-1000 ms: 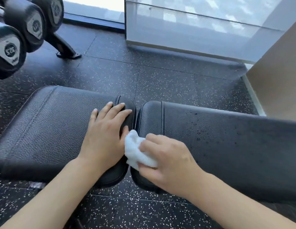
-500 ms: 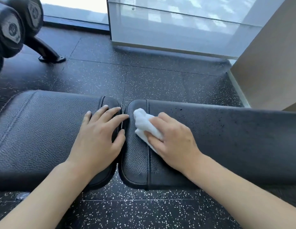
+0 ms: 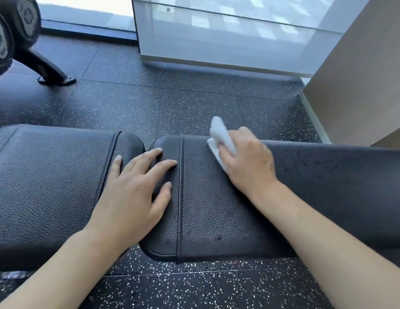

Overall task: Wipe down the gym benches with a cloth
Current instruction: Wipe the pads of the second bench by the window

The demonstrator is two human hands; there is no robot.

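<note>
A black leather gym bench runs across the view in two pads: a seat pad (image 3: 49,181) on the left and a long back pad (image 3: 217,204) on the right, with a narrow gap between them. My left hand (image 3: 132,197) lies flat with spread fingers over that gap, fingertips touching the back pad's end. My right hand (image 3: 248,161) holds a white cloth (image 3: 219,139) against the far edge of the back pad; part of the cloth sticks up past the edge. Dark droplets speckle the pad to the right of the cloth.
Speckled black rubber floor (image 3: 194,103) lies beyond and below the bench. A dumbbell rack (image 3: 13,39) with black dumbbells stands at the far left. A frosted glass panel (image 3: 228,36) runs along the back, and a beige wall (image 3: 359,74) rises at the right.
My right hand has swept the cloth from the near end of the back pad away from me and rightward to its far edge. My left hand shifted slightly right across the gap.
</note>
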